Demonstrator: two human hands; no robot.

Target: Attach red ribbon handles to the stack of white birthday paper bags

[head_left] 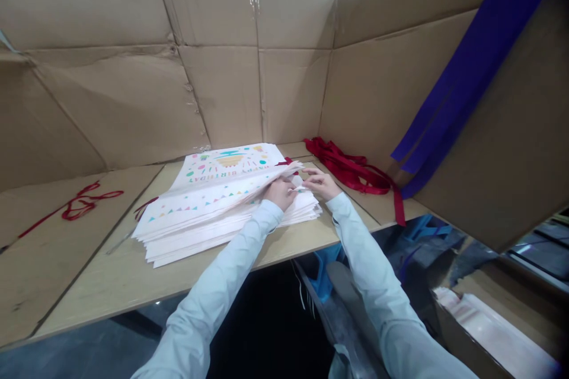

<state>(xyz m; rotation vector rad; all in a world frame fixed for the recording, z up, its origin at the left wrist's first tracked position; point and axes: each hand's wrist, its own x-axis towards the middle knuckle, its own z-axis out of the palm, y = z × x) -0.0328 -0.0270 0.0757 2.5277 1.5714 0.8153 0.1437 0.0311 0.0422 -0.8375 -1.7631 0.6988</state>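
Observation:
On the table lies a stack of white printed paper pieces (208,204), with "HAPPY BIRTHDAY", a cake and coloured pennants on the upper ones. At its right end the top piece is lifted, and a gap shows under it. My left hand (281,192) is closed in that gap, its fingers pinching a white paper edge. Just to the right, my right hand (323,183) has its fingers bent together on the same small white edge. A bit of dark red ribbon (284,161) shows behind the lifted edge, and another ribbon end (146,206) sticks out at the left.
Cardboard walls (217,89) enclose the table (133,272) at the back and right. A red ribbon bundle (351,169) lies at the right, a thin red cord (84,201) at the left. Purple strips (471,77) hang down the right wall. An open carton (471,331) stands below right.

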